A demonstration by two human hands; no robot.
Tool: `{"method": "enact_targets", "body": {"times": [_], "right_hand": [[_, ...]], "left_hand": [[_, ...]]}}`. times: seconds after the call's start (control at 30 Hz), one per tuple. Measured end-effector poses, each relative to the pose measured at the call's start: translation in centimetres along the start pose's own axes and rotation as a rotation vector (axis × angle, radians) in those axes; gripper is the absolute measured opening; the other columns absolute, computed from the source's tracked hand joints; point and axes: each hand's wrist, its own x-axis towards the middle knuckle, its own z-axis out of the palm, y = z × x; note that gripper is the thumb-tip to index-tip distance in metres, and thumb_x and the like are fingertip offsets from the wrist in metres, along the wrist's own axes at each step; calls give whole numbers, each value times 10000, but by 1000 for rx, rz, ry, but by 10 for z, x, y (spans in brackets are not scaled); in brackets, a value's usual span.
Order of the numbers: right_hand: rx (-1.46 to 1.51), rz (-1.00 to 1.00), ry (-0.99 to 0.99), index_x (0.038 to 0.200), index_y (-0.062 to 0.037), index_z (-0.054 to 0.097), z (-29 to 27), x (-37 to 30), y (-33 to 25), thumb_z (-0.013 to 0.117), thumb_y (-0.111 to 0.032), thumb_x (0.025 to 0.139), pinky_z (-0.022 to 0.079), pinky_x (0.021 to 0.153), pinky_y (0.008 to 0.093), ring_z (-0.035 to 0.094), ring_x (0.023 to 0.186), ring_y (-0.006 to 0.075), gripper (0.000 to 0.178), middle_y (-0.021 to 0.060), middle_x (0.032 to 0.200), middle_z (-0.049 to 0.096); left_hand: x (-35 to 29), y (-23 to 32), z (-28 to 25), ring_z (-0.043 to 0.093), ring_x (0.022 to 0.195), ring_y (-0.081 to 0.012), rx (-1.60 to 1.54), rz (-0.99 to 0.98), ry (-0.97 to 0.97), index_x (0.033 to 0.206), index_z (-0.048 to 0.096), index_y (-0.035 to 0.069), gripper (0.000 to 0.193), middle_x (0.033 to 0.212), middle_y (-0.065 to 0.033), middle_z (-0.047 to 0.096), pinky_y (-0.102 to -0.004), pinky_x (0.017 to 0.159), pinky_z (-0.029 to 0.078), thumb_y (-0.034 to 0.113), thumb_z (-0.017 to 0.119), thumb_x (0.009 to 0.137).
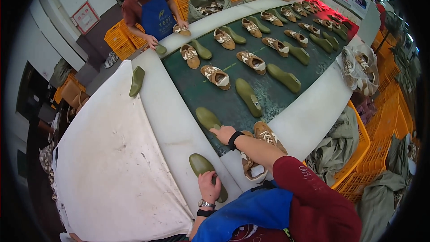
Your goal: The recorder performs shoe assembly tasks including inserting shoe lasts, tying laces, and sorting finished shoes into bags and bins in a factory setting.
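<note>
My left hand (209, 187) is wrapped round a green shoe last (199, 163) on the white ledge close to me. My right hand (223, 134) reaches across and closes on the near end of another green shoe last (207, 117), which lies at the near edge of the dark green belt (188, 90). Under my right forearm, partly hidden by it, sit a brown and white sneaker (267, 135) and a second sneaker (253, 170). Beyond my right hand, a green last (248, 97) and a laced sneaker (215, 77) rest on the belt.
Rows of sneakers and lasts stretch away along the belt. A co-worker in a blue apron (156, 18) stands at the far left with a sneaker and a last. One last (137, 81) lies on the white cloth-covered table (116, 152). Orange crates (376, 152) stand at the right.
</note>
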Motion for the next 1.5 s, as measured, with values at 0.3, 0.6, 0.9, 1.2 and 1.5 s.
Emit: {"method": "enact_targets", "body": {"times": [0.3, 0.6, 0.9, 1.2, 1.5], "right_hand": [[146, -226, 83, 1036, -102, 594, -82, -71, 0, 544, -207, 786, 481, 708, 448, 608, 805, 348, 275, 177, 848, 634], [160, -22, -203, 842, -60, 617, -133, -238, 33, 583, -225, 784, 462, 648, 373, 591, 747, 300, 177, 121, 790, 609], [158, 75, 207, 889, -84, 565, -10, -304, 59, 650, -200, 737, 484, 636, 396, 583, 786, 291, 210, 98, 819, 557], [172, 64, 162, 844, -82, 583, -13, -292, 59, 647, -242, 734, 478, 656, 409, 587, 768, 310, 205, 112, 784, 582], [153, 69, 102, 867, -95, 614, -9, -295, 63, 672, -260, 707, 469, 658, 407, 584, 772, 307, 237, 109, 790, 593]], "left_hand": [[2, -5, 2, 554, 907, -301, -28, -29, -31, 897, 606, 56, 170, 854, -105, 607, -469, 941, 347, 106, 602, 735], [3, -8, 2, 561, 855, -290, -6, -20, -32, 904, 601, 49, 165, 852, -91, 608, -462, 945, 352, 98, 586, 747], [8, 14, 0, 564, 865, -297, 275, 80, -229, 947, 615, 56, 227, 891, -106, 627, -451, 873, 393, 126, 618, 731], [10, 84, 35, 595, 756, -352, 45, 86, -838, 1075, 555, 91, 346, 818, -178, 623, -428, 672, 472, 231, 601, 762], [22, 76, -10, 591, 839, -333, 19, 0, -721, 1199, 489, 94, 478, 904, -157, 626, -396, 751, 473, 254, 628, 770]]}}
